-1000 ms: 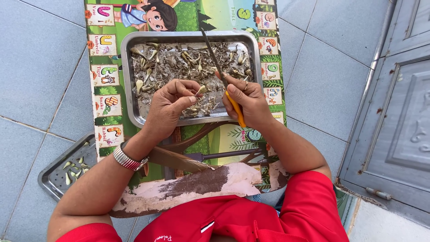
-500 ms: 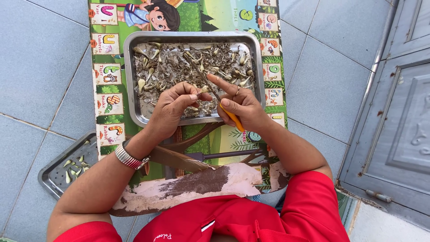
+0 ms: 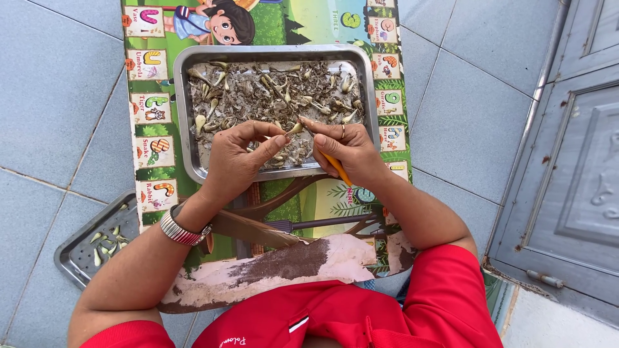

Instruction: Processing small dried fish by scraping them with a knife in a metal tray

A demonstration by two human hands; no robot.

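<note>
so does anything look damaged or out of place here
Yes: the picture mat under the large metal tray is badly worn along its near edge, the printed layer peeled away to bare pale and brown patches. A smaller tray sits off the mat on the floor tiles, partly under the left arm. Nothing looks spilled.

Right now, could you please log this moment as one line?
left hand: pinching small clove | right hand: gripping orange-handled tool, fingertips on clove | both over metal tray

Grey tiled floor (image 3: 58, 96), grey panelled door (image 3: 574, 180)
</note>
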